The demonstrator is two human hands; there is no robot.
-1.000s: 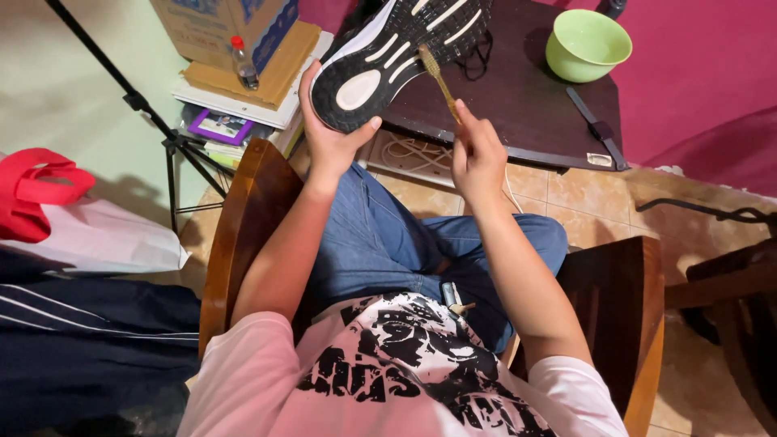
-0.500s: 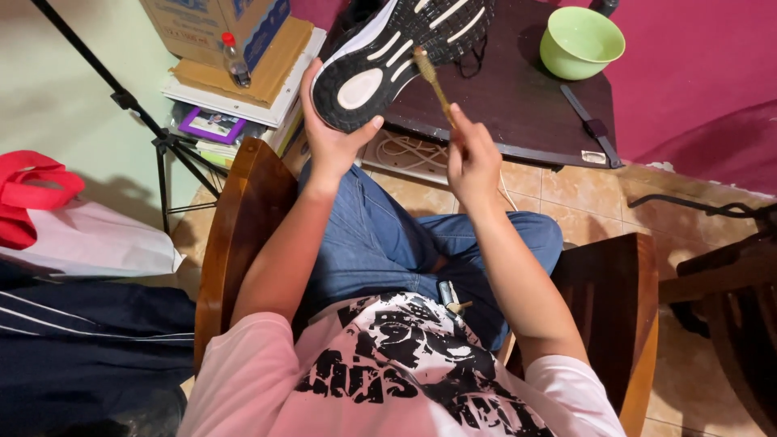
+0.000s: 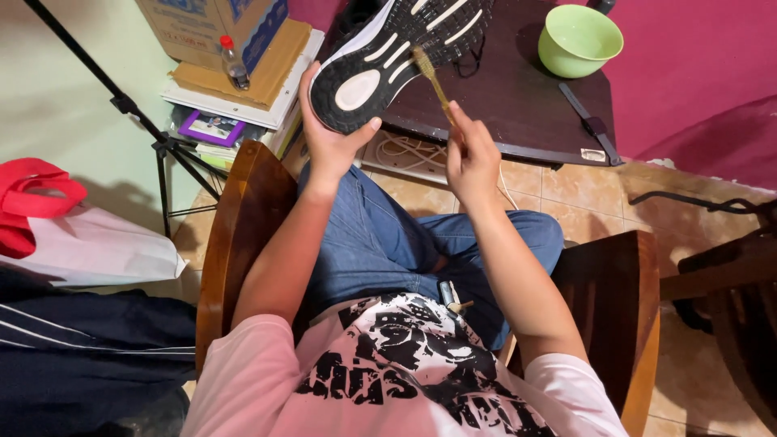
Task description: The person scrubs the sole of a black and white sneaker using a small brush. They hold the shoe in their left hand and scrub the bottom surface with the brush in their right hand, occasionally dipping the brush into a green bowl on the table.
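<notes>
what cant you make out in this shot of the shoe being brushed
Head view only:
- Shoe: upper hidden behind its own sole; toe cut off by the top edge.
- Left hand: fingers hidden behind the shoe.
- Brush: handle end hidden inside the right hand.
- Green bowl: contents not visible.

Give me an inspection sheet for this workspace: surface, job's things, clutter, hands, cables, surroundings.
Surface: dark wooden table, corner in view.
Job's things: shoe held sole-up; small brush with bristles on the sole.
Clutter: green bowl on the table; cardboard box, small bottle and stacked books beside it.
Hands: left hand grips the shoe's heel; right hand holds the brush handle.
Cables: white cord under the table.
Surroundings: tripod, red bag, tiled floor, wooden chair.
</notes>
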